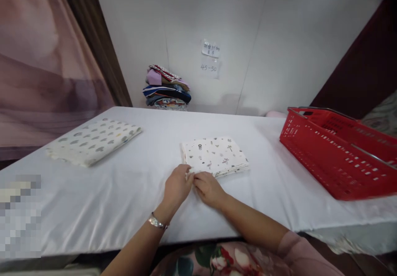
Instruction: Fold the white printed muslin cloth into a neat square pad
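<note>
A folded white cloth (pixel 214 154) printed with small dark plants and animals lies flat in the middle of the table. Both hands meet at its near left corner. My left hand (pixel 179 183), with a silver bracelet at the wrist, pinches that corner between thumb and fingers. Close beside it, my right hand (pixel 209 188) has its fingertips pressed together on the same corner. The fingertips partly hide the edge they hold.
A second folded cloth (pixel 96 141) with grey cloud-like shapes lies at the left on the white-covered table (pixel 124 201). A red plastic basket (pixel 335 156) stands at the right edge. Beyond the far edge is a stack of folded fabrics (pixel 167 87), near paper notes (pixel 210 58) on the wall.
</note>
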Motion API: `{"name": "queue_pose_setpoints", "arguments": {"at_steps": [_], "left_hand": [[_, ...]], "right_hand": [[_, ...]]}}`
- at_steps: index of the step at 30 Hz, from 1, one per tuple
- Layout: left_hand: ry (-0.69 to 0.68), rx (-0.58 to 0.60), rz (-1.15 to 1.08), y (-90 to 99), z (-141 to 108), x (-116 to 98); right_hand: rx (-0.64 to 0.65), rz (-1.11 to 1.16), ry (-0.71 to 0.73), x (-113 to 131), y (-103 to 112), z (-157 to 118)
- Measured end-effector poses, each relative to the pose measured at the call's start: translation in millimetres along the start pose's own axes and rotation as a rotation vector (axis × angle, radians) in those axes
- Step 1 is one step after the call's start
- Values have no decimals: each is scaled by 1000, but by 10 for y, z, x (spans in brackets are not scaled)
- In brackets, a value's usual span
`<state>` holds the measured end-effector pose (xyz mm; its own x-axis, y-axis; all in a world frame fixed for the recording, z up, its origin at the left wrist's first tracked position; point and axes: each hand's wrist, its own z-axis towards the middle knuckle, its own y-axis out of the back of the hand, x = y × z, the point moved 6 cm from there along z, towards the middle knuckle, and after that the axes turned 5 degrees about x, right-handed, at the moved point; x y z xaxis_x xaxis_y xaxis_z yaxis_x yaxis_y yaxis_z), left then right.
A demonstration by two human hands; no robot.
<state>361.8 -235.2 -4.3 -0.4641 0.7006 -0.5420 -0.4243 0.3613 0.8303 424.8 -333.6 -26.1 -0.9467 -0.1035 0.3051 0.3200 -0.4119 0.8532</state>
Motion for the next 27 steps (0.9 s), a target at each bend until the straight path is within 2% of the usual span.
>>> {"name": "queue_pose_setpoints", "arguments": {"at_steps": [3, 6, 13, 16, 20, 22, 24, 27], "left_hand": [[-95, 80, 41, -88, 32, -60], [-80, 114, 10, -152, 20, 21], [-66, 127, -92, -186, -13, 126], [-21, 135, -146, -221, 3, 168], [43, 117, -237, -279, 18, 240], [70, 68, -269, -274, 15, 273], [108, 16, -269, -255, 5, 304], [183, 12, -258, -251, -10, 336]], "right_hand": [[36, 12, 11, -29, 61, -14], [12, -12, -37, -193, 260, -99], [-129, -103, -301, -955, 847, -709], [-179, -119, -448, -1275, 980, -955], [-257, -5, -744, -1659, 1042, -1102], [-195, 61, -897, -1810, 1011, -1091], [-72, 83, -1016, -1923, 978, -1040], [114, 42, -1103, -2031, 971, -929]]}}
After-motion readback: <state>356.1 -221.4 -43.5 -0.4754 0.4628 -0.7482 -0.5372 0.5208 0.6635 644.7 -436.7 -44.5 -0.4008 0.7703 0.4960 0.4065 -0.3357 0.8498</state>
